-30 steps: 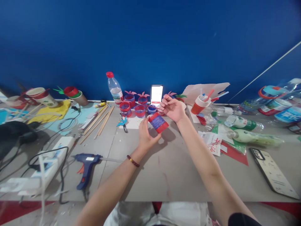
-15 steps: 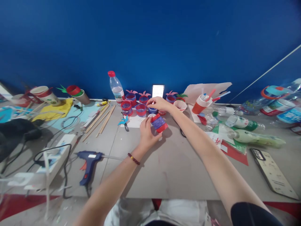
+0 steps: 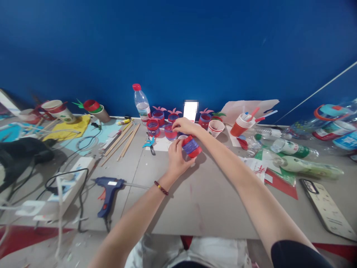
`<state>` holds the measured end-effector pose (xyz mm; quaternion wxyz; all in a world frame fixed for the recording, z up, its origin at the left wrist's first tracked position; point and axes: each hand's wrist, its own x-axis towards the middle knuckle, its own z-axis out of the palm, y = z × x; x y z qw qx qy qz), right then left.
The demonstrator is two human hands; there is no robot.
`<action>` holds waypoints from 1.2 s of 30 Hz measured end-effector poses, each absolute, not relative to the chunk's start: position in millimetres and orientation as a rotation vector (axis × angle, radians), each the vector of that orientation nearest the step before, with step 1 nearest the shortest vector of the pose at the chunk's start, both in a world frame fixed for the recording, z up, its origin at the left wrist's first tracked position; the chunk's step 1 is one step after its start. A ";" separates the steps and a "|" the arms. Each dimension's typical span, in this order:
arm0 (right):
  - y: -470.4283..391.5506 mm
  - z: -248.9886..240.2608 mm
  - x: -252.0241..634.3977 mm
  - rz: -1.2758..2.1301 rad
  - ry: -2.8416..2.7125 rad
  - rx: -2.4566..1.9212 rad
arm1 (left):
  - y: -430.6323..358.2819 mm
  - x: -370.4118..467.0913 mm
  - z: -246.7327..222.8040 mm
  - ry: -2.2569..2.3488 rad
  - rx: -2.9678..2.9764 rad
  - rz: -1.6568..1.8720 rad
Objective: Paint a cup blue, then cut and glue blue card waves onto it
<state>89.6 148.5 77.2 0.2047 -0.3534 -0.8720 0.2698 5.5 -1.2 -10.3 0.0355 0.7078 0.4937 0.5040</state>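
The work in hand seems to be a two-handed handling step: the left hand (image 3: 177,158) is steadying one wrapped cup (image 3: 192,146), red at its ends and blue-purple around the middle, while the right hand (image 3: 185,126) is hovering over the cups farther back. The left grip is closing around the side of the wrapped cup, which is leaning over in front of the person, above the counter (image 3: 212,210); whether it is touching the surface is unclear. The right fingers are curling downward beside a red-and-blue cup (image 3: 169,132), but whether that grip is pinching anything cannot be told. A glue gun (image 3: 110,191) is lying well apart, on the left, with neither hand touching it. As a judgement, the next move is calling for a narrow, careful right-hand pinch, since the cups are standing close together, and for the left hand to be holding firm without squashing the wall.
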 end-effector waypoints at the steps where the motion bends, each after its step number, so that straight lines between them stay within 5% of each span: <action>1: 143.1 82.3 91.8 0.745 -2.392 -0.992 | -1.5 5.4 -9.9 1.528 2.177 1.532; 14: 87.5 122.1 165.1 1.577 -1.112 -0.858 | -6.9 2.7 2.3 1.577 2.224 1.409; 31: 74.0 130.4 197.1 1.357 -1.152 -0.891 | 10.1 -46.4 48.2 2.081 2.354 1.062; 36: 73.3 130.4 196.2 1.332 -1.173 -0.895 | 32.6 -61.3 33.2 1.832 2.684 0.986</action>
